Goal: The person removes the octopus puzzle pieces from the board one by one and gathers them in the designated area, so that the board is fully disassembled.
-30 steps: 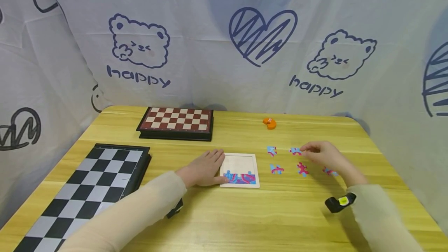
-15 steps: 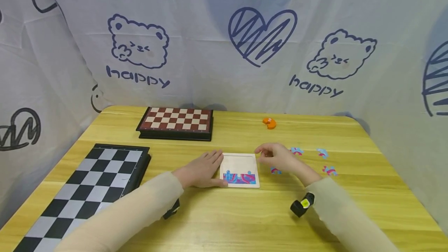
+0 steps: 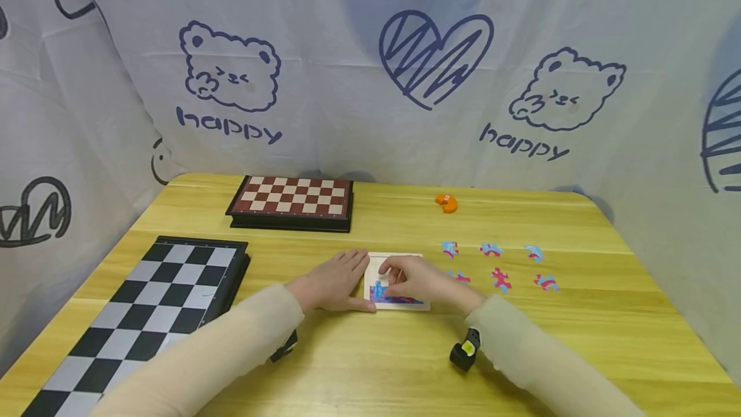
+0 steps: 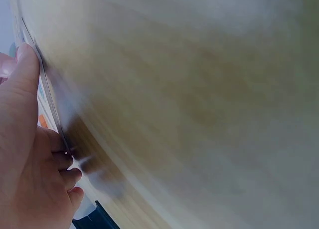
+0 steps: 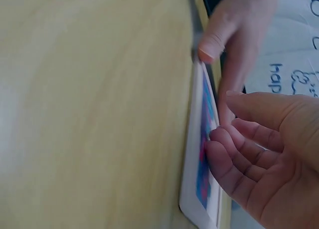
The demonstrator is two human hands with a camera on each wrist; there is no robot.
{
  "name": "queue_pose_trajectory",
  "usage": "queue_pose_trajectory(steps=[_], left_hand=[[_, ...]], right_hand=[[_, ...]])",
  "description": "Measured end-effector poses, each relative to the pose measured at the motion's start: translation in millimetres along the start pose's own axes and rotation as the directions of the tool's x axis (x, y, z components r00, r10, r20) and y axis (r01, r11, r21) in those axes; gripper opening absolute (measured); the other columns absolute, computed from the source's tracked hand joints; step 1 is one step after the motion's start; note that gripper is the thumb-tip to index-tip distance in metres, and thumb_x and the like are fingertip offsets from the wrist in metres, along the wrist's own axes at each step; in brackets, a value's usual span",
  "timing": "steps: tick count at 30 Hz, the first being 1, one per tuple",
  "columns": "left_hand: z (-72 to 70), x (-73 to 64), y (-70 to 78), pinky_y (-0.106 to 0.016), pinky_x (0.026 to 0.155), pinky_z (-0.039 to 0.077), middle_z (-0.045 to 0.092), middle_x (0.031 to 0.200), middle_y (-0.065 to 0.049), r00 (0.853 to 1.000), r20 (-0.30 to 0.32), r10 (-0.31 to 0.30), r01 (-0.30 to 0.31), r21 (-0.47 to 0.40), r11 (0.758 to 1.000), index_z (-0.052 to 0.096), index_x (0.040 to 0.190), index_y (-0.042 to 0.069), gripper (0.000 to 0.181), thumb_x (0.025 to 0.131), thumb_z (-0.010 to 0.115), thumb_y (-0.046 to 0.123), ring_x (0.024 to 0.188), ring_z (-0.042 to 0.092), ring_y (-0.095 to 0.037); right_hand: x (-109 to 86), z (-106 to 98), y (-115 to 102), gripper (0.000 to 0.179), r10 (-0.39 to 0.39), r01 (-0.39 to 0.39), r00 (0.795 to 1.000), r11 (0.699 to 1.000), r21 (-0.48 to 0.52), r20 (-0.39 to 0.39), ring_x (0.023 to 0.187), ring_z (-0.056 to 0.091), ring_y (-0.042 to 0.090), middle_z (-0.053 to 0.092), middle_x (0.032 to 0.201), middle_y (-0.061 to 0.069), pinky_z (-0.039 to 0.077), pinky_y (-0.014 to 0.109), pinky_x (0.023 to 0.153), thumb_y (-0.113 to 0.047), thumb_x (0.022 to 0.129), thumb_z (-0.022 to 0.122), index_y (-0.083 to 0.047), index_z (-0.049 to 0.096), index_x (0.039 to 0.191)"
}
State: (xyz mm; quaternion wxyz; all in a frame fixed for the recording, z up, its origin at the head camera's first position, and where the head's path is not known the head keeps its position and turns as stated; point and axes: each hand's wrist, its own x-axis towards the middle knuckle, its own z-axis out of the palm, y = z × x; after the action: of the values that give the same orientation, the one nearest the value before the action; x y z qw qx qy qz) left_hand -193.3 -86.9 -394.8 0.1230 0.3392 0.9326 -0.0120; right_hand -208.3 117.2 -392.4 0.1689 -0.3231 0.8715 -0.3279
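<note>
What matters here is right under the right hand [image 3: 425, 282]: the joined strip of puzzle [image 3: 379, 291] lies straight below its fingertips, at the centre of the frame and a bit low, its long axis running left to right along the lower edge of the square tray [image 3: 399, 307]. That hand is the nearer one to the loose pieces [image 3: 500, 280] too, which lie off to its right. I see its fingers loosely bent, a gap between the digits and nothing pinched there; whether the tips press on the strip or just hover I can't tell. The left hand [image 3: 336, 283] lies flat, fingers extended, against the tray's left side, thumb at the lower left corner. Counting: one tray, six loose pieces in two rows of three right of centre, two checkered boards [image 3: 295, 199] at the left and upper middle, one orange object [image 3: 447, 203] beyond the pieces; the strip's own pieces are too covered to count
</note>
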Motion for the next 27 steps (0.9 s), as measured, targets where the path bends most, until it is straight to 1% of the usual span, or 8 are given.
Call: queue_pose_trajectory(steps=[4, 9, 12, 15, 20, 27], left_hand=[[1.1, 0.5, -0.5, -0.038, 0.110, 0.014, 0.015, 0.150, -0.017, 1.000, -0.005, 0.003, -0.003, 0.003, 1.000, 0.019, 0.145, -0.002, 0.095, 0.084, 0.041, 0.067, 0.137, 0.014, -0.028], [1.1, 1.1, -0.5, -0.038, 0.109, 0.014, 0.014, 0.150, -0.017, 1.000, 0.001, 0.001, -0.001, 0.000, 1.000, 0.019, 0.145, -0.002, 0.095, 0.084, 0.041, 0.067, 0.137, 0.014, -0.029], [1.0, 1.1, -0.4, -0.038, 0.109, 0.015, 0.015, 0.150, -0.017, 1.000, 0.002, -0.001, 0.001, 0.002, 1.000, 0.019, 0.145, -0.003, 0.095, 0.084, 0.042, 0.067, 0.136, 0.014, -0.029], [0.8, 0.9, -0.4, -0.038, 0.109, 0.015, 0.015, 0.150, -0.017, 1.000, 0.005, -0.003, 0.003, 0.009, 1.000, 0.019, 0.145, -0.003, 0.095, 0.084, 0.041, 0.067, 0.136, 0.014, -0.029], [1.0, 1.0, -0.8, -0.038, 0.109, 0.015, 0.015, 0.150, -0.017, 1.000, 0.005, -0.002, 0.002, 0.005, 1.000, 0.019, 0.145, -0.003, 0.095, 0.085, 0.041, 0.067, 0.136, 0.015, -0.029], [0.2, 0.8, -0.6, -0.039, 0.109, 0.015, 0.016, 0.150, -0.018, 1.000, -0.001, 0.002, -0.002, -0.007, 1.000, 0.020, 0.144, -0.004, 0.094, 0.085, 0.043, 0.065, 0.136, 0.016, -0.030]], right_hand=[[4.6, 7, -3, 0.023, -0.010, 0.010, 1.000, 0.999, -0.039, -0.006, 0.063, 0.049, 0.007, 0.053, 0.071, -0.005, 0.044, 0.022, 0.060, -0.008, 0.082, 0.069, -0.002, 0.059, 0.103], [5.9, 10, -4, 0.026, -0.048, 0.044, 0.999, 0.987, -0.157, -0.025, 0.063, 0.046, 0.007, 0.051, 0.070, -0.005, 0.042, 0.022, 0.061, -0.007, 0.082, 0.068, 0.003, 0.063, 0.105], [5.7, 11, -5, 0.026, -0.058, 0.052, 0.998, 0.979, -0.197, -0.029, 0.065, 0.047, 0.008, 0.052, 0.071, -0.005, 0.042, 0.022, 0.061, -0.007, 0.082, 0.068, 0.004, 0.065, 0.105], [5.4, 12, -6, 0.024, -0.057, 0.049, 0.998, 0.976, -0.212, -0.034, 0.065, 0.047, 0.009, 0.051, 0.072, -0.005, 0.042, 0.022, 0.060, -0.008, 0.082, 0.068, 0.002, 0.067, 0.104], [4.5, 13, -5, 0.019, -0.079, 0.066, 0.996, 0.972, -0.224, -0.049, 0.064, 0.046, 0.008, 0.051, 0.071, -0.005, 0.041, 0.023, 0.059, -0.006, 0.081, 0.068, 0.000, 0.067, 0.099], [4.7, 13, -5, 0.014, -0.078, 0.066, 0.996, 0.979, -0.192, -0.053, 0.065, 0.047, 0.010, 0.051, 0.071, -0.004, 0.042, 0.024, 0.060, -0.004, 0.080, 0.068, -0.002, 0.064, 0.094]])
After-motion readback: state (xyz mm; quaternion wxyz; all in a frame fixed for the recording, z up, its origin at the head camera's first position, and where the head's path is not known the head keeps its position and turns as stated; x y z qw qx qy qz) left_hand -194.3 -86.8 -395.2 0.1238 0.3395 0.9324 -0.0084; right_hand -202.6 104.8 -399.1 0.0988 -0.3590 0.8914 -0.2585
